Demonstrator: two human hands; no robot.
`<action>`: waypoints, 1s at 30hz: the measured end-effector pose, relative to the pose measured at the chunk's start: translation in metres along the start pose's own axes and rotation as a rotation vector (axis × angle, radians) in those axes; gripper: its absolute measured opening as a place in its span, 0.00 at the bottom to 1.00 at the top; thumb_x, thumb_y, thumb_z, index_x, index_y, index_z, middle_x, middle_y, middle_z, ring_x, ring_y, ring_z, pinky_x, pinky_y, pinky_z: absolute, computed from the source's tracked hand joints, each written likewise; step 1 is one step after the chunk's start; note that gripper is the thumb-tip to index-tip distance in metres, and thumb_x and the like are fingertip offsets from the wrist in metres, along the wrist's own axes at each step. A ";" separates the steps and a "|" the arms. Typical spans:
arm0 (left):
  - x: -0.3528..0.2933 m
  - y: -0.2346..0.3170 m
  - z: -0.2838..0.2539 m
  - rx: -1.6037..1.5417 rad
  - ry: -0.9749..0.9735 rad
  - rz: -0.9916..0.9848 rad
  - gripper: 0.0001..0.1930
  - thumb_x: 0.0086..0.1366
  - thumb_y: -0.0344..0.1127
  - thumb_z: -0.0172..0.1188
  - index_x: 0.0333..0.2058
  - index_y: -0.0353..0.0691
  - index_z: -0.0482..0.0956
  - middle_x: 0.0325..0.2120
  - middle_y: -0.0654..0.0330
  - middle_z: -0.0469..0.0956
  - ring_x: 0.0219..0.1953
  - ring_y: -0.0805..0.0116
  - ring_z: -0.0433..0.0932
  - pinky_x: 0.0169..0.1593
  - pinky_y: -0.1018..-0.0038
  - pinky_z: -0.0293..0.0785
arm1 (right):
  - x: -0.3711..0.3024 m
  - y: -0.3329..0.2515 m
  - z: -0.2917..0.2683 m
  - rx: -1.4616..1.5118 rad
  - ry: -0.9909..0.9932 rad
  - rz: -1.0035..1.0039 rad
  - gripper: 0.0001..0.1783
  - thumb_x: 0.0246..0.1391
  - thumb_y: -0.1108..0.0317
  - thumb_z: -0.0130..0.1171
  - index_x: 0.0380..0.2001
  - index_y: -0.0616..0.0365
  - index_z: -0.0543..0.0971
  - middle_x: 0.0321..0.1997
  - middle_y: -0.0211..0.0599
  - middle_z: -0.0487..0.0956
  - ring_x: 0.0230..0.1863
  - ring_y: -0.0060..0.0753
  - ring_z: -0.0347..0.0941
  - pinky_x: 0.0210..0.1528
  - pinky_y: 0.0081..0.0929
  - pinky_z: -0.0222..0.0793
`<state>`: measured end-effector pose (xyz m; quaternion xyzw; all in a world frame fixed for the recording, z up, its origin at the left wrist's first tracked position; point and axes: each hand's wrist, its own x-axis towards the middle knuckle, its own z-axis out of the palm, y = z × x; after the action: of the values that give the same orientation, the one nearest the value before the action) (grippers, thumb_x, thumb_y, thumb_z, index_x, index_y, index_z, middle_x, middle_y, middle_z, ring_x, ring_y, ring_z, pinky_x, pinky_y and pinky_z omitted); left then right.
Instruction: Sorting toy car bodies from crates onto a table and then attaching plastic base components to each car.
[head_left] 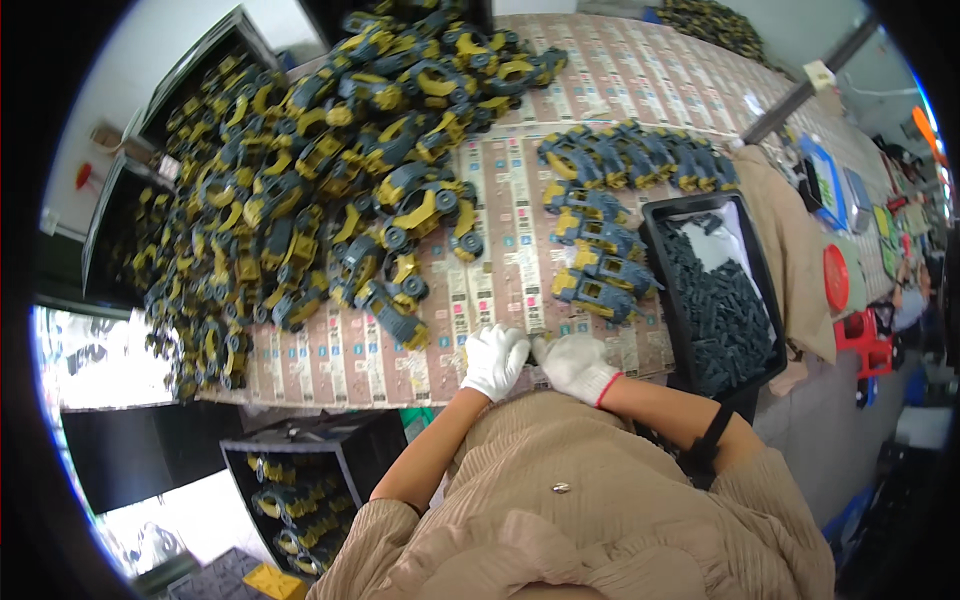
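Observation:
My left hand, in a white glove, is at the table's near edge with its fingers curled. Close beside it is my right hand, in a white glove with a red cuff edge, fingers bent toward the left. A small dark piece shows between the fingertips; its kind is too small and too covered to tell. Just beyond the right hand lie toy vehicle bodies in grey-blue and yellow, set in a row. To the right, a black tray holds many small dark plastic parts and white paper.
A large heap of toy vehicles covers the table's left and back. More vehicle bodies stand in a line behind the tray. A black crate with vehicles is below at left. A grey post rises at the right; red stools stand beyond.

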<state>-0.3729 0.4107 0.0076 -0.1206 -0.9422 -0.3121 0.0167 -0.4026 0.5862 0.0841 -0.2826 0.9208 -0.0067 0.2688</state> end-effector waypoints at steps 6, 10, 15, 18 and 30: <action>-0.003 0.010 0.022 0.261 0.071 -0.025 0.13 0.72 0.40 0.48 0.31 0.48 0.79 0.34 0.56 0.78 0.41 0.51 0.76 0.43 0.52 0.65 | 0.010 -0.003 0.045 -0.072 0.140 -0.041 0.12 0.64 0.67 0.48 0.38 0.60 0.79 0.28 0.48 0.85 0.30 0.49 0.84 0.30 0.51 0.76; -0.001 0.011 0.019 0.262 0.015 -0.063 0.13 0.71 0.42 0.47 0.33 0.49 0.81 0.36 0.58 0.79 0.43 0.52 0.76 0.45 0.52 0.66 | 0.007 -0.010 0.053 -0.099 0.233 0.004 0.08 0.61 0.69 0.50 0.35 0.58 0.78 0.26 0.48 0.84 0.26 0.48 0.83 0.29 0.51 0.75; 0.009 0.018 0.005 0.197 -0.039 -0.096 0.15 0.69 0.43 0.48 0.32 0.47 0.82 0.34 0.54 0.80 0.42 0.49 0.77 0.45 0.52 0.67 | 0.005 0.000 0.031 0.059 0.161 -0.009 0.13 0.65 0.64 0.47 0.35 0.58 0.78 0.28 0.50 0.84 0.26 0.53 0.82 0.33 0.55 0.75; 0.010 0.026 -0.008 0.218 -0.258 -0.070 0.12 0.69 0.41 0.50 0.35 0.45 0.81 0.36 0.53 0.80 0.42 0.49 0.76 0.45 0.51 0.69 | 0.001 -0.003 0.042 0.157 0.104 0.181 0.15 0.67 0.63 0.44 0.35 0.59 0.78 0.28 0.51 0.84 0.26 0.55 0.81 0.32 0.54 0.76; 0.086 -0.050 -0.017 0.303 0.465 -0.089 0.16 0.56 0.29 0.62 0.44 0.45 0.78 0.38 0.50 0.78 0.36 0.47 0.78 0.38 0.53 0.76 | -0.075 0.116 0.033 -0.017 0.321 0.329 0.10 0.61 0.62 0.52 0.41 0.57 0.74 0.30 0.45 0.84 0.32 0.53 0.82 0.36 0.52 0.76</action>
<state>-0.4691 0.3805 0.0009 -0.0001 -0.9534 -0.1871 0.2365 -0.3939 0.7279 0.0736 -0.1262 0.9854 0.0002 0.1139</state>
